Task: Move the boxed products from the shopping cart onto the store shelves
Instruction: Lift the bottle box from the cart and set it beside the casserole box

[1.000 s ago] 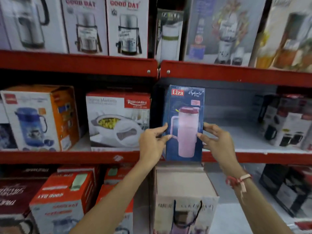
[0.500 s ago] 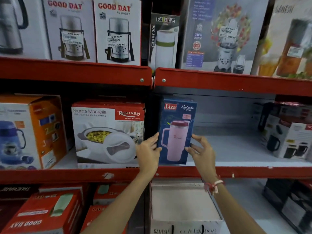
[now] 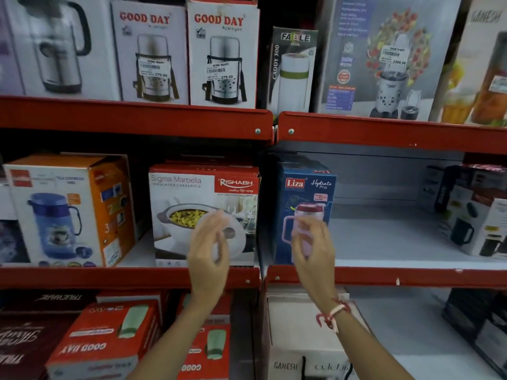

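A blue Liza box (image 3: 304,193) with a pink tumbler printed on it stands upright at the left end of the middle shelf (image 3: 397,242). My left hand (image 3: 208,250) hovers in front of the casserole box, fingers apart, touching nothing. In front of the blue box's lower half is my right hand (image 3: 312,248), fingers loosely curled and off the box. A red and white thread is tied around the right wrist. The shopping cart is out of view.
A Rishabh casserole box (image 3: 204,204) and an orange jug box (image 3: 68,209) sit left of the blue box. Black mug boxes (image 3: 472,212) stand at the far right. Boxes fill the top shelf (image 3: 384,130). Below are red Good Day boxes (image 3: 104,335) and a Ganesh box (image 3: 301,335).
Both hands have let go of the blue box and pulled back toward me. The box now stands alone, set deeper on the shelf.
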`<control>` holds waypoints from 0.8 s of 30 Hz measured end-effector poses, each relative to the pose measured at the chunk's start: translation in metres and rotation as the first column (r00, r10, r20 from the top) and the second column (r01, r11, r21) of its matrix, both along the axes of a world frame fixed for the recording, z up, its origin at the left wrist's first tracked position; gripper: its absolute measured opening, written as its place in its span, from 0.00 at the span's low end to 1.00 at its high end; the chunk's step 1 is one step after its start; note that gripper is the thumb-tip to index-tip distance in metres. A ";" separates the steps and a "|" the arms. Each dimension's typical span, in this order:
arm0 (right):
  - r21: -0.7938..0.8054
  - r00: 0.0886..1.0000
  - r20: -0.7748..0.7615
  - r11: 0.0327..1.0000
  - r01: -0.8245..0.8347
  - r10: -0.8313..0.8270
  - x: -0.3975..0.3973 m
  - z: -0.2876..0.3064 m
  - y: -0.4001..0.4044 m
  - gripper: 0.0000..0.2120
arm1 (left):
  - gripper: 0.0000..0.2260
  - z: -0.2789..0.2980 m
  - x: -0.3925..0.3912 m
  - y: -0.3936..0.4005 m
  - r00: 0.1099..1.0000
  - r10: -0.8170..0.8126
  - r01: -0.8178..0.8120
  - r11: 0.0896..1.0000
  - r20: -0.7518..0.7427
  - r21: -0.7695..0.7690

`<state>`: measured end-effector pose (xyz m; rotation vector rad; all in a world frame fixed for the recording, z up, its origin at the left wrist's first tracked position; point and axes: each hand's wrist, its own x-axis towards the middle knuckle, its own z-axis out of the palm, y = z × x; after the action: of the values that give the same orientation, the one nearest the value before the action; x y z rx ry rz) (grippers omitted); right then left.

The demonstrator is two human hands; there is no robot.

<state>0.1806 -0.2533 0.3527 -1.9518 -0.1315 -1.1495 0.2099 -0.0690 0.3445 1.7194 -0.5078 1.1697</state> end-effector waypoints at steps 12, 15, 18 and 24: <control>0.213 0.782 -0.432 0.894 -0.395 0.449 0.002 0.012 0.066 0.37 | 0.25 0.004 0.002 0.106 0.786 -0.280 0.202 0.959 -0.551 -0.199; 0.199 0.796 -0.433 0.906 -0.373 0.423 0.001 0.018 0.061 0.36 | 0.23 0.009 0.001 0.104 0.806 -0.236 0.173 0.971 -0.542 -0.166; 0.162 0.805 -0.450 0.922 -0.351 0.385 0.002 0.021 0.057 0.37 | 0.22 0.008 0.002 0.102 0.800 -0.220 0.163 0.975 -0.558 -0.152; 0.217 0.934 -0.267 0.959 -0.182 0.238 -0.016 0.019 0.031 0.29 | 0.23 -0.002 -0.009 0.061 0.924 0.055 -0.103 0.989 -0.379 -0.109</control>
<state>0.1644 -0.2221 0.3720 -1.8618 -0.0697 -0.6991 0.2008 -0.0077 0.3424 1.8081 -0.1265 0.8754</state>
